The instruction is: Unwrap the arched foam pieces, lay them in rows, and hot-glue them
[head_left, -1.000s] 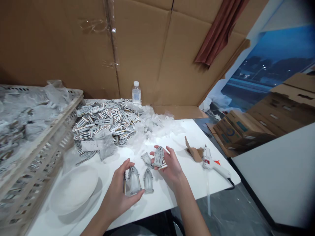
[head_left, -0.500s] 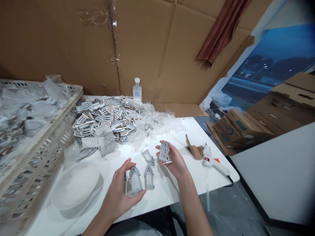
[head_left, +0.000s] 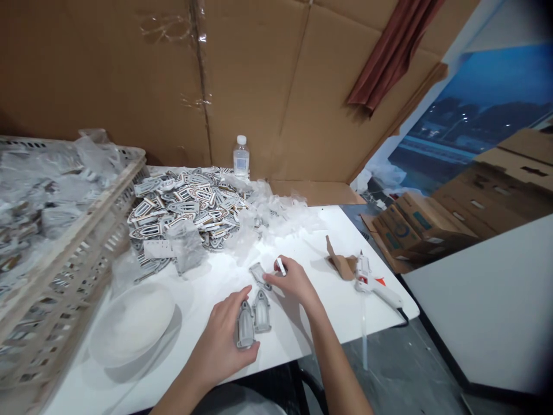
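Note:
My left hand point(head_left: 225, 337) is closed around a grey arched window-shaped piece point(head_left: 246, 327), thumb at its lower end and fingertips at its top. Just right of it a similar grey arched piece point(head_left: 261, 312) lies on the white table point(head_left: 298, 340). Behind that, a third grey piece point(head_left: 258, 273) lies tilted on the table, partly under the fingers of my right hand point(head_left: 294, 281). My right hand pinches a small piece point(head_left: 280, 266) seen edge-on, with a white edge; most of it is hidden by the fingers.
A heap of arched pieces point(head_left: 185, 202) with clear plastic bags point(head_left: 276, 216) covers the table's back. At left stand a white crate point(head_left: 86, 242) and a pale round dish point(head_left: 132, 325). A glue gun point(head_left: 375, 283), brown cardboard scrap point(head_left: 343, 265) and water bottle point(head_left: 241, 158) are also there.
My right hand has turned over, so its piece now shows edge-on, and moved slightly left. My left hand has shifted right with its piece, close beside the piece on the table.

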